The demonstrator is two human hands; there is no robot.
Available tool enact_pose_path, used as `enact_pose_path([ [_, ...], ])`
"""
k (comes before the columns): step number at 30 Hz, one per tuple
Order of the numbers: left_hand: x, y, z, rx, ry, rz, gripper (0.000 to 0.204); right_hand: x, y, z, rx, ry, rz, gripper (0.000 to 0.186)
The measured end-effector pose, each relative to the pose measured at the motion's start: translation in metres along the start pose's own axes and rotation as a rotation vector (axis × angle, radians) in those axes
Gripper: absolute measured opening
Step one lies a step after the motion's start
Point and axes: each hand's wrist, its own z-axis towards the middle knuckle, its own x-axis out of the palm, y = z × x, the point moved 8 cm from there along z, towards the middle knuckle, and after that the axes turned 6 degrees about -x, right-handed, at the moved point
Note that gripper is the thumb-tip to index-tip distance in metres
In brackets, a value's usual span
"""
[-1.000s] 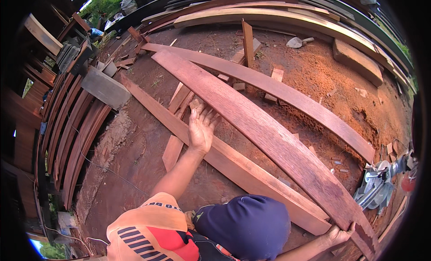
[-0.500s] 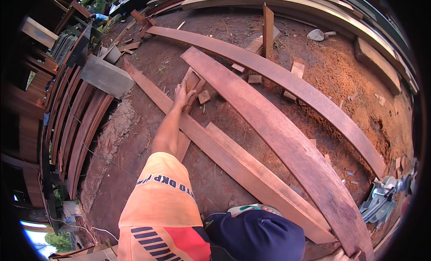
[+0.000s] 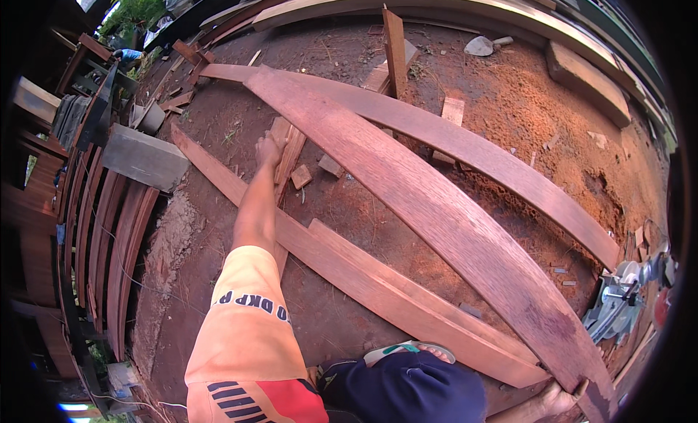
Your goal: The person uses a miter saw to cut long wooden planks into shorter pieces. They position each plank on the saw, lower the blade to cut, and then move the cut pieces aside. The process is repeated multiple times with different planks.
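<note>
A long reddish-brown plank [image 3: 414, 205] runs diagonally from near right to far left. My right hand [image 3: 560, 399] grips its near end by the edge, thumb on top. The plank's far end overlaps another long plank [image 3: 472, 143] behind it; whether they touch I cannot tell. Out to the left, my left hand [image 3: 270, 148] is closed at the upper end of a short piece of timber [image 3: 289, 161], fingers curled at its edge. Below that hand, a narrower board [image 3: 342, 267] lies across the ground, partly hidden by my left forearm.
Curved planks [image 3: 131, 256] lean in a row at left, near a grey block [image 3: 145, 158]. An upright stake [image 3: 395, 52], a trowel [image 3: 486, 46] and sawdust [image 3: 531, 103] are on the far side. A power tool [image 3: 618, 299] sits at right. My sandalled foot [image 3: 407, 350] is close to the boards.
The plank's far end has shifted away and now overlaps the plank behind. My left hand stays at the short timber and my right hand shows more fully. The whole view has shifted.
</note>
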Motion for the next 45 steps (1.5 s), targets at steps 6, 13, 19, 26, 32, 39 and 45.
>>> enact_pose_path([
  [6,0.015,0.008,-0.010,0.229,-0.228,0.213,0.062,0.027,-0.072,-0.043,-0.024,-0.082,0.163,0.084],
  [13,-0.089,-0.056,-0.249,0.499,-0.467,-0.641,0.085,0.034,-0.173,-0.059,-0.022,-0.338,0.221,0.073],
  [19,-0.088,-0.251,-0.426,1.479,0.051,0.079,0.123,0.036,-0.244,-0.083,0.106,-0.420,0.362,0.065],
  [26,-0.061,-0.256,-0.400,1.496,0.163,0.046,0.108,0.030,-0.324,-0.098,0.365,-0.402,0.435,0.044],
  [32,-0.037,-0.217,-0.358,1.426,0.168,0.037,0.100,0.029,-0.375,-0.121,0.580,-0.324,0.404,0.037],
  [39,-0.019,-0.204,-0.345,1.356,0.248,0.035,0.105,0.028,-0.393,-0.110,0.634,-0.354,0.399,0.035],
  [45,-0.012,-0.194,-0.348,1.353,0.207,0.015,0.106,0.017,-0.400,-0.118,0.689,-0.396,0.467,0.031],
])
